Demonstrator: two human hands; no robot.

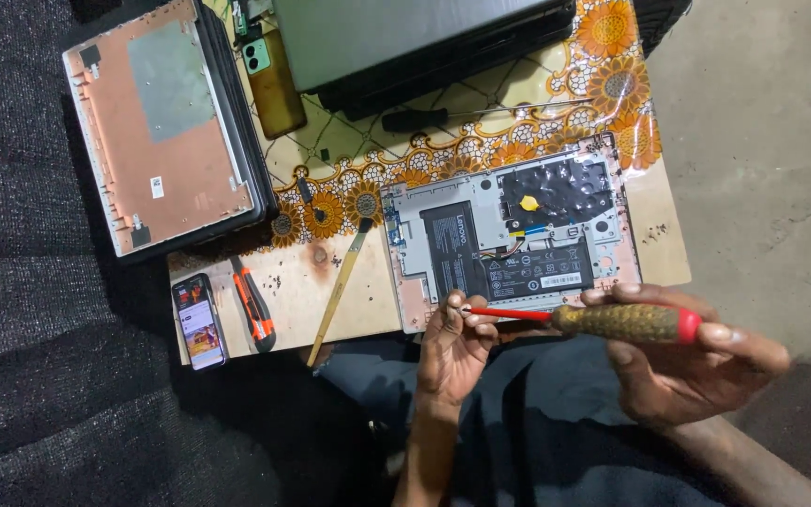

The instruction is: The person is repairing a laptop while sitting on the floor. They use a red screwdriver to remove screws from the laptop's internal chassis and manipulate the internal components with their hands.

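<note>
The right hand (696, 361) grips a screwdriver (603, 322) by its handle, held level over the lap; the left hand's (452, 352) fingers pinch its tip, just beside the opened laptop (509, 239) on the table (283, 291).

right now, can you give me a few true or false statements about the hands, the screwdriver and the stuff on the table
1. The right hand grips the screwdriver by its amber handle. True.
2. The left hand rests flat on the smartphone. False: its fingers pinch near the screwdriver's tip at the front edge of the opened laptop.
3. The laptop's bottom cover is off, baring its black battery. True.
4. The orange utility knife lies on top of the laptop. False: it lies on the table beside the smartphone.
5. The smartphone's screen is dark. False: it is lit.
</note>
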